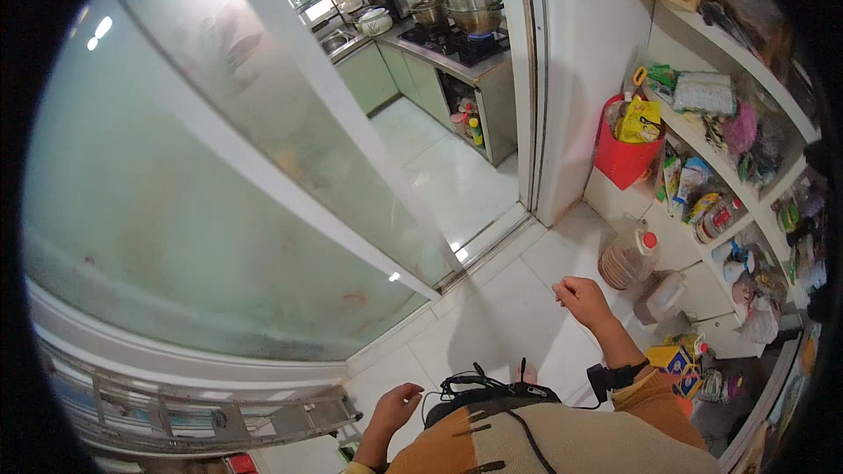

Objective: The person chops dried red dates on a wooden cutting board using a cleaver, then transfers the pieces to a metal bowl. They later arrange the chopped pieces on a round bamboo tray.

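Note:
My left hand (397,405) hangs low in front of my body with nothing in it, its fingers loosely bent and a small gap at the thumb. To the right, my right hand (584,301) is raised over the tiled floor (507,303), fingers curled in and no object visible in it. The nearest thing to it is a large plastic jug with a red cap (629,260), which stands apart from the hand. Ahead is a frosted-glass sliding door (217,210), with a doorway beside it into a kitchen.
Beyond the doorway, a steamer pot (473,6) sits over a blue flame on the gas hob (454,43). A red bag (625,151) hangs by the crowded shelves (718,145). A metal ladder (263,424) lies lower left. The door track (490,243) crosses the floor.

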The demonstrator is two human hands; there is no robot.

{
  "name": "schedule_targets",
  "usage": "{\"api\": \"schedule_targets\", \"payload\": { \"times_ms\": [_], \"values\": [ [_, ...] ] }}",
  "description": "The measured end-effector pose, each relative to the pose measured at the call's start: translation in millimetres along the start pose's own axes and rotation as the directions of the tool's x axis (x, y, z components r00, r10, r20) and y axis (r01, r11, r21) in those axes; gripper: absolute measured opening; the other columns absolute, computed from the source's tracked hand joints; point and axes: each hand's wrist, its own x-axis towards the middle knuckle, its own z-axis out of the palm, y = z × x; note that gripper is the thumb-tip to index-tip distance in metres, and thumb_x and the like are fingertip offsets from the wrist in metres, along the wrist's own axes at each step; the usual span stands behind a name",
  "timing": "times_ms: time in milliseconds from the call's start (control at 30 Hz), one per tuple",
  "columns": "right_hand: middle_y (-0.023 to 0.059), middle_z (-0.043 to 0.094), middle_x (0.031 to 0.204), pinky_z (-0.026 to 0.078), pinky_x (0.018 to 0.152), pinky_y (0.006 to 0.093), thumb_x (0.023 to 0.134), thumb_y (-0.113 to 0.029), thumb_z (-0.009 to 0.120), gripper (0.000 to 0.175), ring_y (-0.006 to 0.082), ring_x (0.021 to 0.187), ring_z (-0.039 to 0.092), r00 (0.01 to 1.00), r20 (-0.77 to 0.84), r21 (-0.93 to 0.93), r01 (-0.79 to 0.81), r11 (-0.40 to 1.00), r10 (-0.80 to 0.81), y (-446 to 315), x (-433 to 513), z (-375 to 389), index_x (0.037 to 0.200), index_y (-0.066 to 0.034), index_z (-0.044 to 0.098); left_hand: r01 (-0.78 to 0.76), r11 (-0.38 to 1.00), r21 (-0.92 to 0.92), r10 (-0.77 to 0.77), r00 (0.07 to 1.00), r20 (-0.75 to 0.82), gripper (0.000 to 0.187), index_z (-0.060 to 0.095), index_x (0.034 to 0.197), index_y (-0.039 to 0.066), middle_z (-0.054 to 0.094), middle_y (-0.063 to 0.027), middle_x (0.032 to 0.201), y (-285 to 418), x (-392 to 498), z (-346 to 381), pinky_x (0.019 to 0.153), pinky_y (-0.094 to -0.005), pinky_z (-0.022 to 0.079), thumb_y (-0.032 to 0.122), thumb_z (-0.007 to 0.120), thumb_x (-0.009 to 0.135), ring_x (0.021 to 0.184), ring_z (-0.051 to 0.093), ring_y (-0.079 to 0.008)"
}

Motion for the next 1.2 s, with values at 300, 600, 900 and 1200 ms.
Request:
{"api": "schedule_targets", "payload": {
  "times_ms": [300, 600, 900, 1200],
  "values": [
    [0.0212, 0.050, 0.066, 0.041, 0.057, 0.0431, 0.092, -0.027, 0.058, 0.033, 0.0356, 0.057, 0.050, 0.975, -0.156, -0.238, 0.115, 0.964, -0.155, -41, 158, 3, 0.074, 0.0003, 0.052, -0.266, 0.964, 0.010, 0.251, 0.921, 0.298, 0.024, 0.068, 0.108, 0.008, 0.071, -0.0149, 0.102, 63, 235, -17, 0.077, -0.0421, 0.053, 0.024, 0.061, 0.093, 0.090, 0.068, -0.0325],
    [0.0191, 0.052, 0.061, 0.042, 0.054, 0.0410, 0.089, -0.026, 0.060, 0.030, 0.0347, 0.055, 0.050, 0.982, -0.114, -0.238, 0.119, 0.964, -0.149, -125, 303, -22, 0.074, -0.0004, 0.056, -0.664, 0.745, -0.068, 0.645, 0.691, 0.326, 0.022, 0.065, 0.109, 0.006, 0.068, -0.0154, 0.094, 207, 440, -66, 0.075, -0.0388, 0.053, 0.015, 0.064, 0.089, 0.087, 0.067, -0.0308],
    [0.0186, 0.053, 0.064, 0.041, 0.054, 0.0426, 0.090, -0.027, 0.061, 0.032, 0.0362, 0.057, 0.051, 0.944, 0.086, -0.194, 0.329, 0.924, -0.318, -139, 491, -30, 0.073, -0.0007, 0.055, -0.415, 0.838, -0.354, 0.408, 0.908, -0.100, 0.023, 0.064, 0.114, 0.003, 0.071, -0.0101, 0.098, 287, 576, -119, 0.078, -0.0321, 0.054, 0.012, 0.063, 0.093, 0.091, 0.068, -0.0182],
    [0.0152, 0.053, 0.061, 0.040, 0.054, 0.0424, 0.092, -0.031, 0.061, 0.033, 0.0337, 0.055, 0.050, 0.906, 0.218, 0.058, 0.360, 0.931, -0.364, -120, 694, -15, 0.074, -0.0034, 0.055, 0.095, 0.874, -0.477, -0.309, 0.866, -0.394, 0.017, 0.067, 0.105, -0.001, 0.071, -0.0097, 0.090, 173, 619, -149, 0.077, -0.0290, 0.053, 0.007, 0.061, 0.091, 0.085, 0.068, -0.0160]
  ]
}}
